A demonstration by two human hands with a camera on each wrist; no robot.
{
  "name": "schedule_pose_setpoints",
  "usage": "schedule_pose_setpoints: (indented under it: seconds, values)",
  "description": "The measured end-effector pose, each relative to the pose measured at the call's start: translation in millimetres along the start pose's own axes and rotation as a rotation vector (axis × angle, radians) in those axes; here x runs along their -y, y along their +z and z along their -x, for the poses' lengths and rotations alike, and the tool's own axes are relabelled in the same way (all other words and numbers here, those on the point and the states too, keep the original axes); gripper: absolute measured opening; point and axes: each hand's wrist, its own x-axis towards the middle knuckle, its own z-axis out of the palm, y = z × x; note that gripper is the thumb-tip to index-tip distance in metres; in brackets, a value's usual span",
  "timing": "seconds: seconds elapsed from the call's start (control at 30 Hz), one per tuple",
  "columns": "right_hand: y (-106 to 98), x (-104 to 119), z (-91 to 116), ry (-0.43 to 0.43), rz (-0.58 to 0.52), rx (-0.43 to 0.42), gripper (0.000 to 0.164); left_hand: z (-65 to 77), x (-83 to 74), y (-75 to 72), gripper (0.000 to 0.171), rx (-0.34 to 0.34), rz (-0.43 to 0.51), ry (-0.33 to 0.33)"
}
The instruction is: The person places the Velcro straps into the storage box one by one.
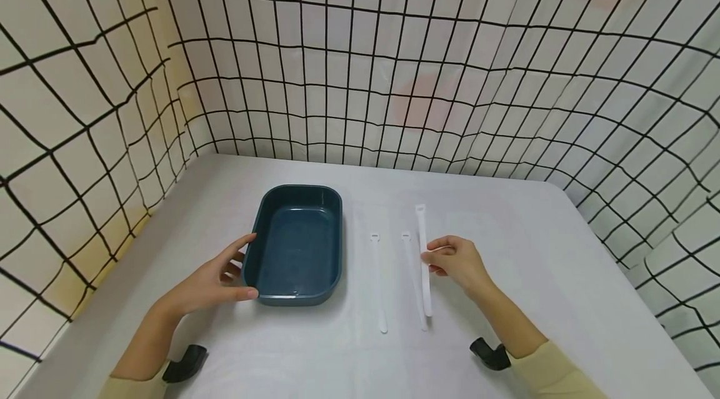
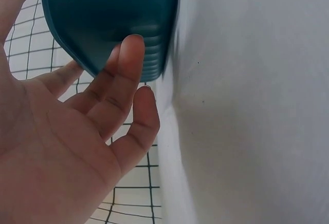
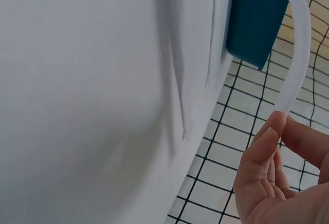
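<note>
My right hand [image 1: 460, 264] pinches a white slotted cable strap [image 1: 426, 291] near its middle, between thumb and fingertips. It is raised above the table; in the right wrist view the strap [image 3: 299, 54] bends in a gentle curve. Two more white straps lie lengthwise on the table: one strap [image 1: 379, 286] near the tray, another strap [image 1: 412, 271] partly under the held one. A dark teal rectangular tray [image 1: 295, 252] stands left of them, with no contents visible. My left hand [image 1: 208, 283], fingers spread and slightly bent, rests against its left side, thumb at the near left corner.
A white cloth covers the table [image 1: 315, 355]. Black wire grid [image 1: 349, 67] over pale sheeting rises behind and along both sides. Dark wrist-worn devices show at the left wrist [image 1: 185, 363] and the right wrist [image 1: 489, 354].
</note>
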Motion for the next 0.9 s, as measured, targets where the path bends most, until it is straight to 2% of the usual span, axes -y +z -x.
schedule_pose_setpoints:
  seconds: [0.27, 0.9]
  values:
    - [22, 8, -1, -0.008, -0.077, 0.022, 0.028, 1.0, -1.9, -2.8, 0.097, 0.015, 0.012, 0.001]
    - [65, 31, -5, -0.023, -0.189, 0.094, 0.023, 0.2, 1.6, -0.2, 0.096, -0.003, -0.008, -0.010]
